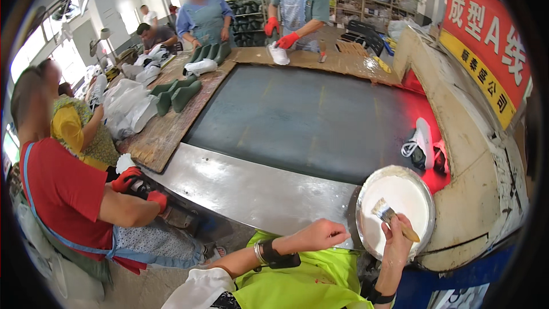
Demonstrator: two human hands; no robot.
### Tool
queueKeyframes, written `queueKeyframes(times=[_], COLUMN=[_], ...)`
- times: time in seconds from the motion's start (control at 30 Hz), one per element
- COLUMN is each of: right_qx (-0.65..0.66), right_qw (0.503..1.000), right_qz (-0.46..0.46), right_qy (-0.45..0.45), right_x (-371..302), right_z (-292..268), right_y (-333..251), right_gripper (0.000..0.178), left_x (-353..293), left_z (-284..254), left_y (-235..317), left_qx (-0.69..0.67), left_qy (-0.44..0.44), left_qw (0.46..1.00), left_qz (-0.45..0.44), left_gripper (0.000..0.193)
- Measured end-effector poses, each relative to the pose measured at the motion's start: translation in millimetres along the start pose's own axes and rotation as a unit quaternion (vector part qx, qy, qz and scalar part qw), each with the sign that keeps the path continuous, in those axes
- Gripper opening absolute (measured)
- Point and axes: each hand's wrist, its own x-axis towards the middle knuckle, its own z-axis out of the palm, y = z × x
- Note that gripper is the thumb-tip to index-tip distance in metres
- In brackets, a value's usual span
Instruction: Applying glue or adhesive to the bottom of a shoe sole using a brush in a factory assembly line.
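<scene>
The right hand [398,239] holds a small paint brush [392,218] by its wooden handle, its fingers wrapped tight around it, and the bristles sit over the white stuff in a round metal pan [424,191] — it looks like the brush is being loaded with white paste or glue. The pan rests at the near right end of the bench [246,186], just beside the person's lap. The left hand [320,234] lies low by the bench edge, just left of the pan; its fingers are curled in loosely, and I cannot tell if anything is inside them. It seems the dipping step is in hand. The next move calls for lifting the brush gently so nothing drips, and something to paint it on must come close. A white shoe [422,137] with loose laces lies on the red-lit part of the dark belt [309,120], past the pan and apart from it. Around the bench other people work — one in a red shirt with red gloves [127,179] sits on the left, and one at the far end presses on a white shoe [278,54]. Green shoe forms [182,94] lie on the brown board at the left. The pan's rim and the big cream-coloured machine wall [474,137] on the right leave little room for the brush hand.
</scene>
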Motion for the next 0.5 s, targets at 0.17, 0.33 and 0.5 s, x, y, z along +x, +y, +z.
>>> queueKeyframes(times=[0.17, 0.33, 0.5], right_qx=[-0.054, -0.036, -0.094], right_qw=[0.998, 0.997, 0.98], right_qz=[-0.024, -0.001, -0.135], right_qy=[-0.01, -0.073, -0.115], right_x=[-3.3, -11.5, -19.9], right_z=[14.4, 20.4, 32.2], right_y=[1.9, 4.9, 7.6], right_gripper=[0.022, 0.02, 0.032], left_x=[10.1, 15.1, 25.6], left_z=[-12.2, -20.1, -20.2], left_y=[11.2, 22.2, 36.4], left_qx=[0.037, 0.001, 0.055], left_qy=[-0.006, -0.007, 0.182], left_qw=[0.999, 1.0, 0.979], left_qz=[-0.005, 0.002, 0.07], left_gripper=[0.021, 0.014, 0.007])
